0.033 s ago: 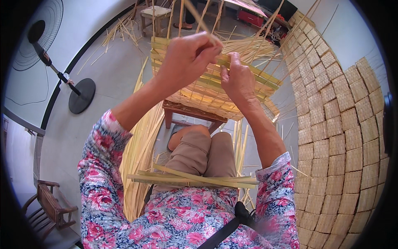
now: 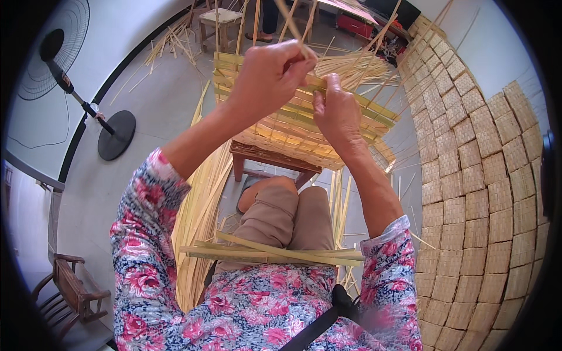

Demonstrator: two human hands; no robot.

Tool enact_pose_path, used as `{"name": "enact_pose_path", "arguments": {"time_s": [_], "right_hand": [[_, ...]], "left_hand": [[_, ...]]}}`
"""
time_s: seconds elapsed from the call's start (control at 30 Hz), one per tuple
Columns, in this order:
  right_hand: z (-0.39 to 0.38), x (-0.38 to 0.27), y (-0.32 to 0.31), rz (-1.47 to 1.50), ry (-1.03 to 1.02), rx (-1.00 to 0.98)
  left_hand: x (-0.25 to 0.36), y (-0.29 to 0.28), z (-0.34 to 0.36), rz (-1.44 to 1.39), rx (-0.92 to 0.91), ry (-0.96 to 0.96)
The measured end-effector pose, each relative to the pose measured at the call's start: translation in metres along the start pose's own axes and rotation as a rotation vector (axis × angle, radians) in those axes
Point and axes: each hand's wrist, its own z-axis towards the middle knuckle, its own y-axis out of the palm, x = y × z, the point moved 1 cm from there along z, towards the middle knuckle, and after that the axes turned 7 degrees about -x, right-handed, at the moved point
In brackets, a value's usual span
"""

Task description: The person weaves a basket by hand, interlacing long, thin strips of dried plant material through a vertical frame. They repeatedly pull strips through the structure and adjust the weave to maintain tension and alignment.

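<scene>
A partly woven basket (image 2: 280,133) of pale bamboo strips rests on a low wooden stool (image 2: 263,153) before my knees, its long upright strips sticking up. My left hand (image 2: 272,76) is above the basket's near wall, closed in a pinch on an upright bamboo strip (image 2: 290,22). Just to its right and slightly lower, my right hand (image 2: 339,114) grips the greenish top band of the wall between thumb and forefinger. The fingertips of both hands are partly hidden. Several loose flat bamboo strips (image 2: 269,254) lie across my lap.
Long strips (image 2: 196,222) lie on the floor left of my legs, and another heap (image 2: 357,67) sits beyond the basket. Stacked woven squares (image 2: 474,216) line the right side. A standing fan (image 2: 117,136) and a wooden chair (image 2: 73,286) are at left. Someone's foot shows behind.
My left hand has shifted slightly up and to the right, and the upper end of the strip in it has swung right. My right hand has barely moved.
</scene>
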Motion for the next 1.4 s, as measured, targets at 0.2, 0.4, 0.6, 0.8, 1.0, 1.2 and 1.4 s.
{"name": "enact_pose_path", "arguments": {"time_s": [0.2,0.4,0.6,0.8,1.0,1.2,1.4], "right_hand": [[-0.005,-0.005,0.005,0.118,-0.065,0.073],[-0.006,0.002,0.008,0.163,-0.072,0.121],[-0.012,0.004,0.008,0.229,-0.117,0.137],[-0.013,0.007,0.006,0.213,-0.112,0.160],[-0.015,0.008,0.005,0.250,-0.152,0.153],[-0.019,0.007,0.007,0.280,-0.175,0.170],[-0.018,0.006,0.008,0.232,-0.182,0.178]], "left_hand": [[-0.024,0.004,0.031,0.359,0.007,0.043],[-0.021,0.008,0.040,0.000,-0.254,-0.233],[-0.036,-0.007,0.058,-0.129,-0.469,-0.335],[-0.018,-0.004,0.058,-0.045,-0.530,-0.336],[-0.012,-0.009,0.061,0.009,-0.609,-0.348],[-0.017,-0.013,0.063,-0.081,-0.709,-0.373],[-0.006,-0.013,0.067,-0.051,-0.721,-0.423]]}}
